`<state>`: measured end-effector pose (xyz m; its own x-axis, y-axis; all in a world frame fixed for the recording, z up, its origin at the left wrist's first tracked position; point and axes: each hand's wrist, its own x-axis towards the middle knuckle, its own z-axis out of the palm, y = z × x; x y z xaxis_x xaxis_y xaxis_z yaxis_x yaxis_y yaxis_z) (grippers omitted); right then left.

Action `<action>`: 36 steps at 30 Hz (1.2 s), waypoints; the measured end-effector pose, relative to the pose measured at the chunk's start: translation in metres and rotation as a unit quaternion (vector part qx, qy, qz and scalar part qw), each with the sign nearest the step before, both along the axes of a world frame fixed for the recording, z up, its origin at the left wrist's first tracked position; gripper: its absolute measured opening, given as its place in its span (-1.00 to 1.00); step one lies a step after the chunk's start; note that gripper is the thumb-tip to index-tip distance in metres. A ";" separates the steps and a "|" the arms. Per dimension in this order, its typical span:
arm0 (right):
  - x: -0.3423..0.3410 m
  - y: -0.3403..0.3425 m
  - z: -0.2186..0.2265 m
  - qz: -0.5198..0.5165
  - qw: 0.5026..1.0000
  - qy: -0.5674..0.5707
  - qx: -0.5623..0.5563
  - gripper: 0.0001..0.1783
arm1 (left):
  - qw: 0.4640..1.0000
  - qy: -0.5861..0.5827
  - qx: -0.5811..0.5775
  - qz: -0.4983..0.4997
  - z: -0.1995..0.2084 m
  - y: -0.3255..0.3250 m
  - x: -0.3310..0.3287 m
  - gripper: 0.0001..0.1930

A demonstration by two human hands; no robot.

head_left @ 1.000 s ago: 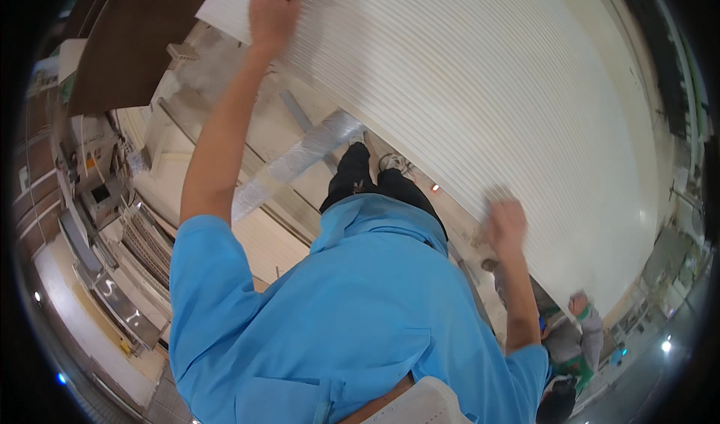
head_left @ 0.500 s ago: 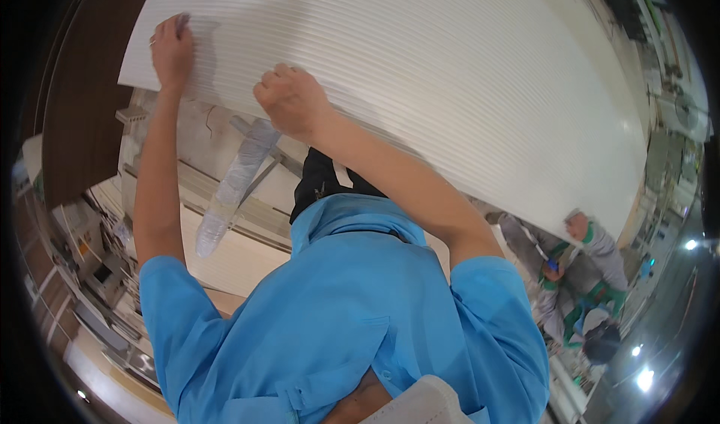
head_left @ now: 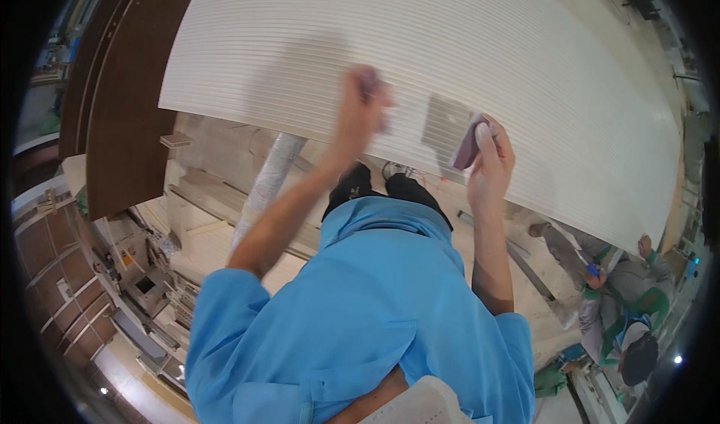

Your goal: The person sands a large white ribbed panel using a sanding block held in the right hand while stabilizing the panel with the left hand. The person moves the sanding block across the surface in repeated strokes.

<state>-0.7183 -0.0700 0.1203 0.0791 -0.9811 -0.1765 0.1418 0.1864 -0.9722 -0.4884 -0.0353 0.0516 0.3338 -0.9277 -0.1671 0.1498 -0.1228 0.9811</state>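
Observation:
A large white ribbed panel (head_left: pixel 420 26) spreads out in front of me. Over its near part, my left hand (head_left: pixel 360 112) is smeared by motion, its fingers closed around a small purple piece (head_left: pixel 367 82) that looks like sandpaper. To the right, my right hand (head_left: pixel 491 157) pinches a folded sheet of purple sandpaper (head_left: pixel 466 150) between thumb and fingers. That sheet is tilted up near the panel's front edge and casts a squarish shadow on the ribs. Whether it touches the surface I cannot tell.
Dark brown boards (head_left: pixel 135 94) stand left of the panel. Below its edge a plastic-wrapped support (head_left: pixel 274 172) slants down. A co-worker in grey and green (head_left: pixel 622 296) crouches at the right corner, one hand by the panel's edge. Long strips lie on the floor.
My left hand has moved right from the panel's left end. My right hand has swung right and turned, and the folded sandpaper in it now shows. The view has shifted too.

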 end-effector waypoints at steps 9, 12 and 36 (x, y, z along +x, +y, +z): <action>0.022 0.025 -0.010 -0.076 0.990 -0.079 0.085 -0.75 | 0.984 -0.090 -0.135 -0.079 0.062 0.020 -0.117 -0.33; 0.036 0.035 -0.013 -0.098 0.986 -0.083 0.107 -0.73 | 0.939 -0.287 -0.147 -0.123 0.073 0.030 -0.093 -0.33; 0.072 0.106 -0.051 -0.168 0.984 0.058 -0.011 -0.74 | 0.839 -0.486 -0.079 -0.231 0.032 0.060 0.176 -0.83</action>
